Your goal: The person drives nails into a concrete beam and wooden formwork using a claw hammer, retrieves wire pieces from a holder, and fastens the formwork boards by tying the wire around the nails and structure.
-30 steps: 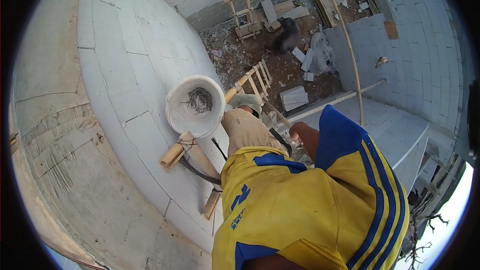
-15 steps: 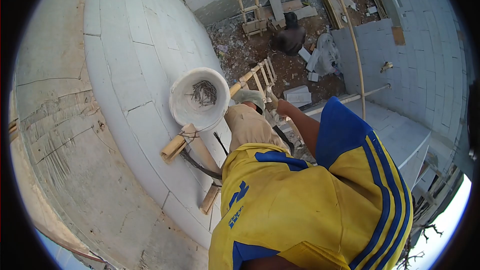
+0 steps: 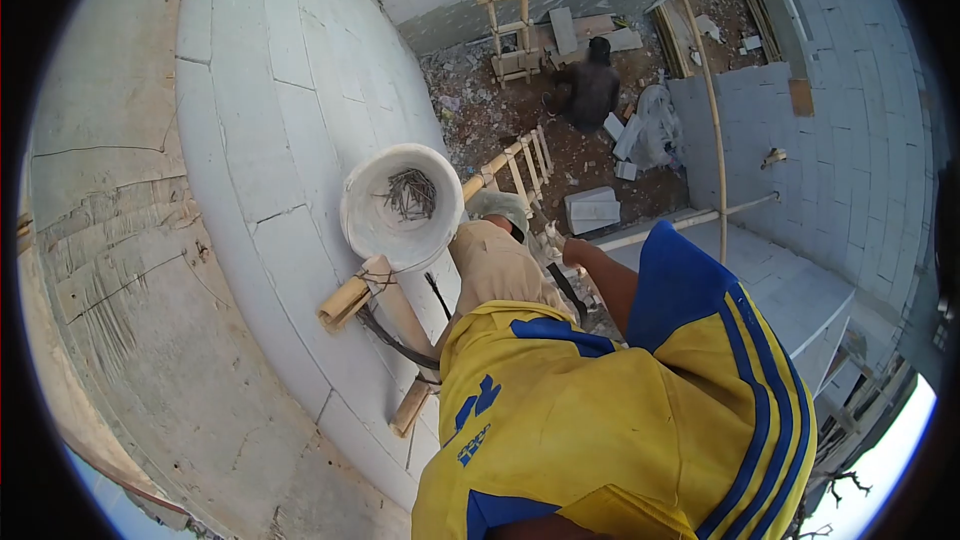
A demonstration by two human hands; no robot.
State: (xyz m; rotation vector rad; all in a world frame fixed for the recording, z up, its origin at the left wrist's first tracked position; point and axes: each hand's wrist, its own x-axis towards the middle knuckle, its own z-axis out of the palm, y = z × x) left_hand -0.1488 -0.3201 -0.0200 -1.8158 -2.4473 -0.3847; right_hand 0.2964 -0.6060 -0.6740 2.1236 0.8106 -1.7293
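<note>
My right forearm reaches down past my leg, and my right hand (image 3: 556, 240) is a small, pale, indistinct shape near the foot of a bamboo ladder (image 3: 518, 170). Its fingers cannot be made out, nor whether they grip anything. Close below it runs a dark strap-like strip (image 3: 568, 290). My left hand is out of view. Left of my legs, a whitish bucket (image 3: 400, 245) holds a heap of nails (image 3: 410, 194). It rests beside a bamboo pole end (image 3: 345, 302) bound with wire, against the pale block wall.
Far below, a person (image 3: 592, 90) crouches on rubble-strewn ground. Another bamboo ladder (image 3: 508, 15) leans on the far wall. White blocks (image 3: 593, 209) and clear plastic sheeting (image 3: 657, 125) lie about. An upright bamboo pole (image 3: 710, 90) meets a horizontal one at right.
My view has shifted slightly, so the scene sits a little lower. My right forearm has moved slightly downward in view. The crouching person below has changed posture, with the head higher.
</note>
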